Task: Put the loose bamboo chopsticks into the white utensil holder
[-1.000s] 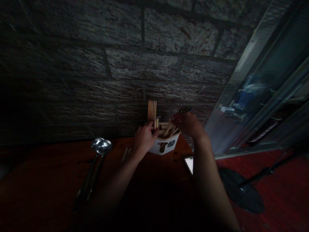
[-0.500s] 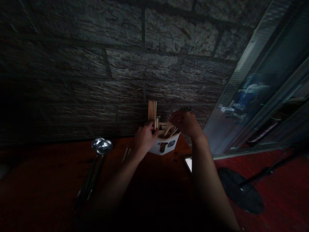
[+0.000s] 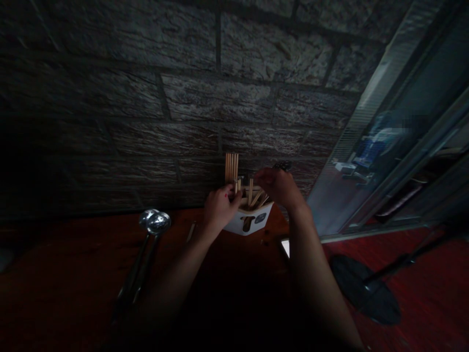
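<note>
A white holder (image 3: 252,221) stands at the back of a dark red table (image 3: 73,264), against a stone wall. Several wooden chopsticks (image 3: 231,168) stand upright in it, others lean inside. My left hand (image 3: 219,208) is closed around the holder's left rim and the base of the upright chopsticks. My right hand (image 3: 276,186) hovers over the holder's right side, fingers pinched on a leaning wooden chopstick (image 3: 251,190) and a dark-handled utensil (image 3: 281,166).
Two metal ladles (image 3: 154,224) lie on the table to the left. A loose chopstick (image 3: 190,232) lies beside the holder. A lit phone screen (image 3: 286,246) shows by my right forearm. A glass door (image 3: 395,146) and a stand's round base (image 3: 366,293) are at the right.
My right hand has shifted slightly left over the holder, and one chopstick now stands more upright under its fingers. My left hand has stayed put.
</note>
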`<action>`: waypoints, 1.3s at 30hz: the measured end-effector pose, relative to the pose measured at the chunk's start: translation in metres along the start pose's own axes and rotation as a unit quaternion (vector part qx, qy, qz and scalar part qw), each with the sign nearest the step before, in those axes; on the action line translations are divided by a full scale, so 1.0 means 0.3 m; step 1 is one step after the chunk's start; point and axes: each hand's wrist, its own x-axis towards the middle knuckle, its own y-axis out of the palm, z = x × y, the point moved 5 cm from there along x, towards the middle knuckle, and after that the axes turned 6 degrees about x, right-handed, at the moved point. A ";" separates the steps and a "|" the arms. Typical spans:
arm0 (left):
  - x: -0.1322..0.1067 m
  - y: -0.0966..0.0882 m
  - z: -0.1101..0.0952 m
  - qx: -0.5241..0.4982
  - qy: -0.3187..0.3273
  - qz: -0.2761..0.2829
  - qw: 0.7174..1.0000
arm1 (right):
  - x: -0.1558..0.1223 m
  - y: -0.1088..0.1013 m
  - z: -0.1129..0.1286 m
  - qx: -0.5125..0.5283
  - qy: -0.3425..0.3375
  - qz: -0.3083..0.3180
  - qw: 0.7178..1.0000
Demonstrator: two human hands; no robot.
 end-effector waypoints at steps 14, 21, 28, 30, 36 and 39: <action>0.004 0.009 0.014 -0.031 0.005 0.005 0.999 | -0.003 -0.024 0.054 -0.025 -0.043 -0.043 0.998; 0.008 -0.002 0.009 -0.057 0.008 0.027 0.998 | -0.028 -0.048 0.001 -0.054 0.048 0.005 0.997; 0.021 -0.048 0.010 -0.107 -0.010 0.036 0.994 | -0.035 -0.044 -0.031 -0.078 0.117 0.064 0.988; 0.023 -0.048 0.014 -0.121 -0.009 0.035 0.992 | -0.031 -0.035 -0.026 -0.082 0.112 0.080 0.987; 0.023 -0.040 0.011 -0.126 -0.004 0.031 0.991 | -0.027 -0.023 -0.034 -0.048 0.131 0.095 0.986; 0.021 -0.033 0.006 -0.125 0.007 0.025 0.992 | -0.024 -0.012 -0.048 0.006 0.126 0.090 0.988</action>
